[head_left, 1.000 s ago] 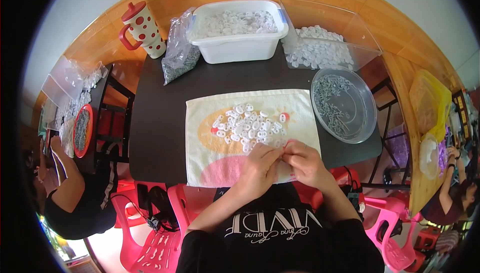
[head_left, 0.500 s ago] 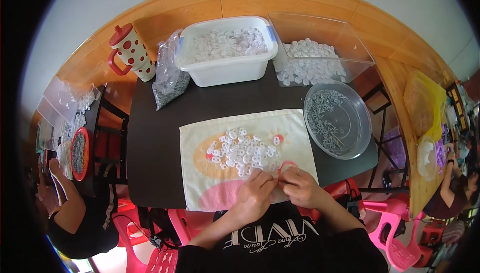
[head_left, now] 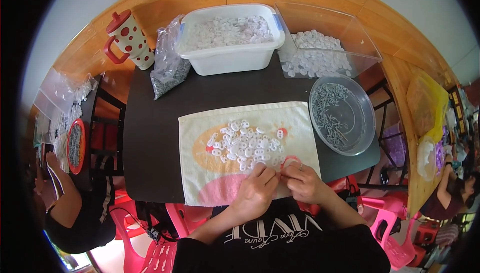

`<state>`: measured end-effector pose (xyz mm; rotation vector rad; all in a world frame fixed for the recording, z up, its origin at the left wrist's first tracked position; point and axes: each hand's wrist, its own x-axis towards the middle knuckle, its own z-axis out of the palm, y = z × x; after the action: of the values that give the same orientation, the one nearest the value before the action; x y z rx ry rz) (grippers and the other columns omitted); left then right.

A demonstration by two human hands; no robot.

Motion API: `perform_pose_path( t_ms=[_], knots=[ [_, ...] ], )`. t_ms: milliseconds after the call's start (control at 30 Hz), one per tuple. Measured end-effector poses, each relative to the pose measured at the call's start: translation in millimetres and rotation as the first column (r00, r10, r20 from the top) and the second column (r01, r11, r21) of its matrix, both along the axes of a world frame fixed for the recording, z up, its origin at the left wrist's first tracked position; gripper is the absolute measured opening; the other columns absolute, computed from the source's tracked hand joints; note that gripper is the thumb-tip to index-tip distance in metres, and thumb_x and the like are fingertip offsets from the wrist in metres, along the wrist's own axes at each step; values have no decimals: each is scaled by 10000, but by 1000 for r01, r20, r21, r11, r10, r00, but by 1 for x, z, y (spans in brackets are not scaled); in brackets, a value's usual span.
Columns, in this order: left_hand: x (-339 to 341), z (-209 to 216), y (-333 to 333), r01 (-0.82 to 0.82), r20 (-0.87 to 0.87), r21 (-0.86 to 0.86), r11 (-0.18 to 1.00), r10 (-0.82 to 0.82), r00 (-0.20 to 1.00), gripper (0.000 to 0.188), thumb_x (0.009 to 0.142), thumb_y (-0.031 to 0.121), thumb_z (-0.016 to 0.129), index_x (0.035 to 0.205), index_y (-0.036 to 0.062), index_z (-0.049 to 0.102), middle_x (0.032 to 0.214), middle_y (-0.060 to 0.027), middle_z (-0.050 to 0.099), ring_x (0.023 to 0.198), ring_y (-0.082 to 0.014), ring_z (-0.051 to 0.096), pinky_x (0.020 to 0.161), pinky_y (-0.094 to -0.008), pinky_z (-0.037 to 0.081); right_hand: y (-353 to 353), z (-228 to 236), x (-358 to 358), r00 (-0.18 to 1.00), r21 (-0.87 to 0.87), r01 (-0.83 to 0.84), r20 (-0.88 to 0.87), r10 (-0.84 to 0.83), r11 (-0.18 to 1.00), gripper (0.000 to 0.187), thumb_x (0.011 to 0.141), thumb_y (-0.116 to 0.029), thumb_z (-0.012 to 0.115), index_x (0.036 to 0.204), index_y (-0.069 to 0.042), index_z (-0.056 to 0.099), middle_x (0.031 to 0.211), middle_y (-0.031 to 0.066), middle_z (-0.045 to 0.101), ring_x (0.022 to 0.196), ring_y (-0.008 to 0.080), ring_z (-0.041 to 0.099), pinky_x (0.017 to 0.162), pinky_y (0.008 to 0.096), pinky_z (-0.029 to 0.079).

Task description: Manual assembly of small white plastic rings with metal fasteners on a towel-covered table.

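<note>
Near the front edge of a cream patterned towel (head_left: 295, 115), my left hand (head_left: 258, 188) and my right hand (head_left: 303, 183) are close together, fingers closed. Whatever their fingertips hold is hidden or too small to make out. Just beyond my left fingertips lies a loose pile of small white oval plastic pieces with holes (head_left: 242, 145). A ring shows on a finger of my right hand. To the right, a round clear tub (head_left: 357, 143) holds many thin grey screw-like pieces (head_left: 327, 105).
At the back of the dark table (head_left: 152, 148) stand a white basin (head_left: 227, 65) of white pieces, a clear box (head_left: 345, 55) with more, a bag (head_left: 170, 68) of grey bits and a dotted tumbler (head_left: 130, 40). A person (head_left: 75, 213) sits left; another (head_left: 450, 193) is far right.
My view has tilted slightly, so the table's things sit a little higher in the picture. My fingertips are slightly further apart; the pile looks the same.
</note>
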<state>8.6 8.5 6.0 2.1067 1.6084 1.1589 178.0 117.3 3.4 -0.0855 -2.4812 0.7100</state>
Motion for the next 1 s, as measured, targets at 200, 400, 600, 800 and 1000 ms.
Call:
perform_pose_path(
  t_ms=[200, 400, 600, 800, 1000],
  knots=[
    [1, -3, -3, -7, -12, 53, 999, 8, 1000, 385, 578, -12, 680, 955, -69, 633, 900, -121, 564, 861, -317, 541, 690, -370, 510, -4, 2, 0, 1000, 41, 15, 0, -15, 999, 181, 559, 7, 621, 694, -9, 502, 842, 134, 510, 777, 322, 568, 667, 397, 499],
    [4, -9, -2, -10, -10, 95, 995, 11, 1000, 296, 590, -14, 661, 881, -44, 614, 878, -138, 550, 840, -332, 531, 682, -386, 497, -3, -3, 1, 999, 73, 42, -16, -41, 996, 182, 545, 9, 625, 680, -9, 504, 818, 124, 506, 758, 312, 569, 653, 395, 501],
    [1, -9, -8, -9, -12, 140, 990, 11, 1000, 346, 600, -18, 670, 943, -38, 627, 878, -148, 563, 853, -339, 537, 700, -395, 501, -10, -1, -4, 995, -68, 22, -91, -28, 997, 179, 589, 98, 625, 719, 9, 538, 790, 124, 523, 731, 318, 572, 617, 385, 488],
    [-2, -5, -7, -55, 180, 54, 997, 44, 983, 509, 609, -55, 673, 1117, -59, 635, 914, -167, 646, 863, -348, 586, 755, -406, 507, 2, 51, 1, 972, -43, 204, -113, -208, 978, 155, 745, 119, 626, 835, -8, 623, 803, 125, 620, 752, 294, 638, 663, 361, 511],
    [1, -4, -12, -9, 76, 143, 990, -2, 997, 494, 602, -38, 664, 1094, -53, 636, 972, -174, 637, 976, -374, 584, 869, -432, 505, 121, 162, -18, 707, 180, 674, -440, -554, 716, 35, 869, 26, 650, 869, 4, 622, 769, 65, 597, 700, 123, 559, 632, 260, 451]
  ],
)
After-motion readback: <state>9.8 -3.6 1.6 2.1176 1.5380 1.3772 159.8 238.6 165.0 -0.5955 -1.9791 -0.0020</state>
